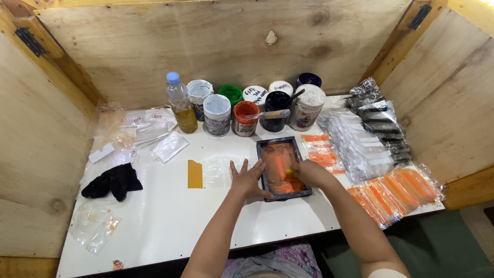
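Note:
A small dark-framed printing screen (pixel 267 149) smeared with orange ink lies flat on the white table (pixel 175 216). My left hand (pixel 248 178) rests flat with fingers spread, pressing on the screen's left edge. My right hand (pixel 309 172) is over the lower right part of the screen, closed on a small yellow tool that it drags across the orange ink; the tool is mostly hidden by my fingers. A clear plastic sheet (pixel 218 172) with an orange-brown strip (pixel 195 174) lies just left of my left hand.
Several ink jars (pixel 246 118) and a plastic bottle (pixel 181 103) of yellow liquid stand at the back. Packets with orange prints (pixel 396 193) and clear packet stacks (pixel 360 144) lie right. A black cloth (pixel 114 181) and loose plastic bags (pixel 95 224) lie left. Wooden walls enclose the table.

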